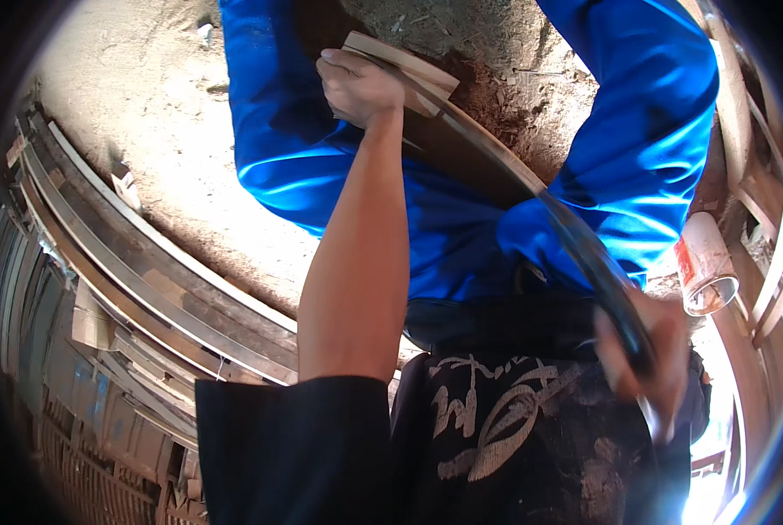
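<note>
My left hand [362, 87] is closed around a short pale wooden block [417, 70] at the upper middle, above the ground between my legs. A long, thin blade with a dark handle [597, 262] runs slantwise from the block down to my right hand. Its far end lies along the block, and whether it cuts into the wood I cannot tell. My right hand [649, 354], blurred by motion, is wrapped round the handle end at the lower right, near my waist. The blade shows mostly edge-on, so its exact kind is unclear.
My legs in blue trousers [645, 149] are spread either side of the work. Long wooden strips [172, 297] are stacked on the left. At the right an open white and red can [708, 271] lies beside more timber [763, 201]. Wood chips are scattered over the dirt ground [452, 31].
</note>
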The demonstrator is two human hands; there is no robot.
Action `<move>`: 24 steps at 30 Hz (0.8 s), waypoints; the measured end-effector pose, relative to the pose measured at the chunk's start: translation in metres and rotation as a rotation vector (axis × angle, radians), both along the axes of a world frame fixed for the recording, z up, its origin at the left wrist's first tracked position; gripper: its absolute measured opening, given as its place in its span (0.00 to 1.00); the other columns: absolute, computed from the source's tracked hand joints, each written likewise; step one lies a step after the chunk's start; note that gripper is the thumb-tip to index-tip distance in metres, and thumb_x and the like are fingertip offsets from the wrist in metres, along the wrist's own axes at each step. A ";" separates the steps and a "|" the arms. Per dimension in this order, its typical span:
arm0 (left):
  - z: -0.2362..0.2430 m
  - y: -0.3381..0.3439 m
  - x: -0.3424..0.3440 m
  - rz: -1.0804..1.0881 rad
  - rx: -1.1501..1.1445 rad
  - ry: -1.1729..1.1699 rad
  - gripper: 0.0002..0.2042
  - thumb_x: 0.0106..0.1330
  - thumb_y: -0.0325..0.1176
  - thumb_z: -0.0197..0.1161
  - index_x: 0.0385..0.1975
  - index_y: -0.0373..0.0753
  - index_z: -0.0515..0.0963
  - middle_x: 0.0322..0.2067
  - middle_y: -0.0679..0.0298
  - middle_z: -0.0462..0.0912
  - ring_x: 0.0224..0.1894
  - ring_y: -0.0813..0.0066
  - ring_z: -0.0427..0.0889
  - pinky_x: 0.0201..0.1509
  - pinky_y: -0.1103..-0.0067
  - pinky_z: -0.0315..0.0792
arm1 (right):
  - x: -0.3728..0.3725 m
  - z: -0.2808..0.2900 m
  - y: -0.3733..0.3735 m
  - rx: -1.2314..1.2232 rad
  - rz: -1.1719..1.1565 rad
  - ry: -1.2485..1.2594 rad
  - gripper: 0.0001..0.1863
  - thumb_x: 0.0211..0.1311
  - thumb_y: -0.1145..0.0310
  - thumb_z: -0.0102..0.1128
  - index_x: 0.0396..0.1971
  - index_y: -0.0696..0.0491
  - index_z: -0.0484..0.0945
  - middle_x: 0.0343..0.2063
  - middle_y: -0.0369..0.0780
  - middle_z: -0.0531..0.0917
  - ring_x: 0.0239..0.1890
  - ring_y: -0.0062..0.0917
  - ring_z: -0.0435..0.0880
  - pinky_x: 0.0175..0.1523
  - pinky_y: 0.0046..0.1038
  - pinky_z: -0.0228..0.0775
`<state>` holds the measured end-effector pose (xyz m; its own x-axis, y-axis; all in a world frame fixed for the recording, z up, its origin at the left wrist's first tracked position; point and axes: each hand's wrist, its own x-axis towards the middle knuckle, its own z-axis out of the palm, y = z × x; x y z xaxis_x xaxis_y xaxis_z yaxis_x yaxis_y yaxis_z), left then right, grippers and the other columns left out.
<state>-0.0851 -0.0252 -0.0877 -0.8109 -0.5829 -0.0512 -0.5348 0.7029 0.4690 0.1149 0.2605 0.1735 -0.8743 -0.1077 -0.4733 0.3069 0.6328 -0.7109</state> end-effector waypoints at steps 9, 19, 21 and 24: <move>0.025 -0.002 -0.005 0.139 0.027 -0.090 0.25 0.76 0.47 0.34 0.41 0.34 0.76 0.40 0.41 0.82 0.46 0.37 0.79 0.51 0.52 0.71 | 0.001 0.024 0.013 0.158 0.031 -0.074 0.09 0.42 0.73 0.62 0.28 0.54 0.78 0.14 0.36 0.75 0.16 0.26 0.72 0.26 0.28 0.63; 0.028 -0.011 0.008 -0.180 0.547 0.307 0.20 0.77 0.44 0.47 0.30 0.33 0.74 0.23 0.57 0.76 0.27 0.69 0.72 0.33 0.72 0.67 | 0.031 -0.029 0.069 0.050 0.060 0.553 0.16 0.49 0.74 0.67 0.39 0.58 0.78 0.28 0.40 0.79 0.27 0.25 0.74 0.34 0.29 0.62; 0.052 -0.011 0.020 -0.283 0.666 0.266 0.19 0.77 0.43 0.51 0.28 0.34 0.73 0.20 0.67 0.71 0.26 0.83 0.65 0.30 0.80 0.62 | -0.030 -0.054 0.014 -0.196 -0.154 0.469 0.09 0.53 0.75 0.69 0.34 0.58 0.80 0.20 0.37 0.77 0.19 0.19 0.73 0.25 0.25 0.60; 0.112 -0.005 0.038 -0.343 0.735 0.272 0.18 0.76 0.42 0.53 0.27 0.35 0.73 0.21 0.73 0.70 0.28 0.90 0.63 0.29 0.84 0.59 | -0.091 -0.078 -0.051 -0.390 -0.294 0.352 0.08 0.57 0.70 0.71 0.33 0.58 0.82 0.16 0.34 0.78 0.16 0.13 0.68 0.21 0.23 0.59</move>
<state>-0.0474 -0.0302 0.0238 -0.9753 -0.1976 -0.0983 -0.1510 0.2725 0.9502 0.0239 0.2094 0.0952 -0.9908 0.0545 -0.1239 0.1332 0.2290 -0.9643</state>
